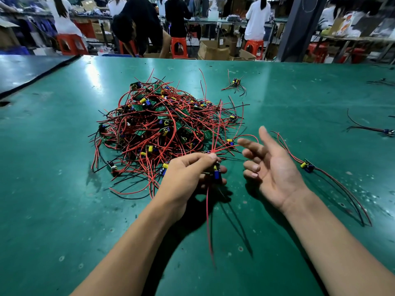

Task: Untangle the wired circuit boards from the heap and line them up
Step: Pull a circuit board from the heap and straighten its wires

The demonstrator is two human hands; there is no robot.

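A tangled heap point(162, 124) of small green circuit boards with red and black wires lies in the middle of the green table point(64, 189). At its near right edge my left hand point(188, 174) pinches one wired board point(217, 171) with a blue capacitor; its red wires trail up into the heap and down toward me. Just to the right, my right hand point(271, 165) hovers palm up with loosely spread fingers, holding nothing. One separated board point(306, 165) lies beyond my right hand, its wires stretched out toward the near right.
Another loose wired board point(235, 82) sits behind the heap, and one more point(388, 131) lies at the far right edge. A seam point(40, 76) divides the table at the left. Beyond the far edge stand people, red stools and cardboard boxes.
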